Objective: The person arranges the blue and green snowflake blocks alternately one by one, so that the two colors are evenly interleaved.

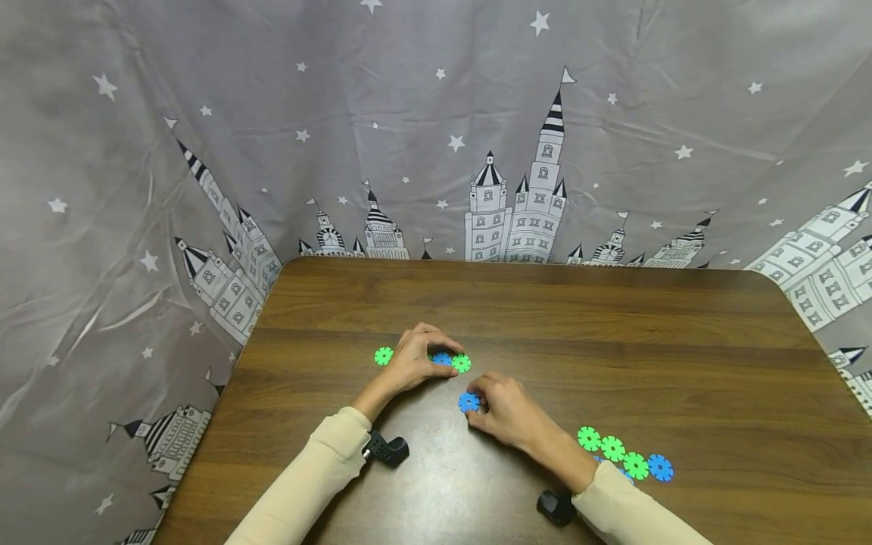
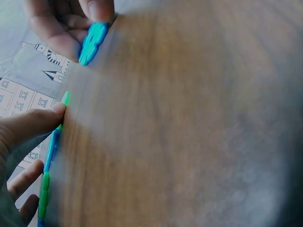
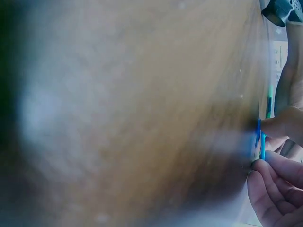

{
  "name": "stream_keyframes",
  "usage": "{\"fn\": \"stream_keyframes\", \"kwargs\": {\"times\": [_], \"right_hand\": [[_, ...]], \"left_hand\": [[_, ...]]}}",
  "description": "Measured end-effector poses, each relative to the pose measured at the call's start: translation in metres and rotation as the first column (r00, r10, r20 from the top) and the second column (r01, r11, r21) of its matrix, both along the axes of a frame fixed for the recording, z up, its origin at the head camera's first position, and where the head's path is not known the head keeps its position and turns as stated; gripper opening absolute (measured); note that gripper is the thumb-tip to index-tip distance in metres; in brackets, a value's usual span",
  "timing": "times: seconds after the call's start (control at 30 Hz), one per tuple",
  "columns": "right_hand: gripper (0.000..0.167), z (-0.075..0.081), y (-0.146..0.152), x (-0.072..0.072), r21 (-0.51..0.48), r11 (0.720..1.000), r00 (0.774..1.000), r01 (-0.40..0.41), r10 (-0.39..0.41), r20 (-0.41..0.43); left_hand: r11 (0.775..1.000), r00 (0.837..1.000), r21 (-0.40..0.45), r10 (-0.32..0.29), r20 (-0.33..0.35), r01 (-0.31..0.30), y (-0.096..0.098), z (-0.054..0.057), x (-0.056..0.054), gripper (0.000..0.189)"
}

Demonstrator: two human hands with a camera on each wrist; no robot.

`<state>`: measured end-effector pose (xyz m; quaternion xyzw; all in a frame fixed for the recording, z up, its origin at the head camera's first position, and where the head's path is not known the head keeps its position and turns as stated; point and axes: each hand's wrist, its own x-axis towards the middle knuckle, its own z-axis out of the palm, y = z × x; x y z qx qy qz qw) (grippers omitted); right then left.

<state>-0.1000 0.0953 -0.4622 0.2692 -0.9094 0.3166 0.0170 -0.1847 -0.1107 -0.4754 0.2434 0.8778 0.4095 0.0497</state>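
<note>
A row of notched plastic interlocking discs lies on the wooden table point(image 1: 538, 318), partly hidden under my left hand point(image 1: 413, 359). A green disc point(image 1: 384, 356) shows at the row's left end. Beyond the hand come a blue disc point(image 1: 442, 360) and a green disc point(image 1: 461, 363). My left thumb and index finger hold that right-hand green disc at its edges. Just right and nearer, my right hand point(image 1: 504, 410) pinches a single blue disc point(image 1: 468, 402) between thumb and fingers. In the left wrist view this blue disc point(image 2: 93, 43) is tilted and apart from the row.
Several more discs lie at the right by my right forearm: green discs point(image 1: 613, 448), a blue disc point(image 1: 660, 467), and blue ones partly hidden by the arm. Black wrist devices point(image 1: 390, 450) sit at both cuffs. A grey castle-print curtain point(image 1: 409, 113) hangs behind the table.
</note>
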Motion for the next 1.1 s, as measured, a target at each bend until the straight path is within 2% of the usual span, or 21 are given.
{"fn": "stream_keyframes", "kwargs": {"times": [0.23, 0.53, 0.8, 1.1], "right_hand": [[0.026, 0.002, 0.001, -0.008, -0.004, 0.998, 0.998, 0.057, -0.057, 0.019], [0.022, 0.002, 0.003, -0.019, 0.002, 0.992, 0.992, 0.123, -0.123, -0.004], [0.022, 0.002, 0.005, -0.026, 0.017, 0.988, 0.988, 0.152, -0.152, 0.021], [0.023, 0.0, 0.007, -0.032, 0.027, 0.983, 0.983, 0.184, -0.184, -0.006]], "left_hand": [[1.0, 1.0, 0.014, -0.004, -0.007, 0.004, 0.0, 0.0, 0.0, 0.032], [1.0, 1.0, 0.018, -0.008, 0.007, 0.008, -0.001, 0.001, 0.0, 0.031], [1.0, 1.0, 0.013, -0.002, 0.003, 0.002, -0.001, -0.001, 0.0, 0.031], [1.0, 1.0, 0.014, -0.006, -0.01, 0.006, -0.001, -0.001, 0.0, 0.032]]}}
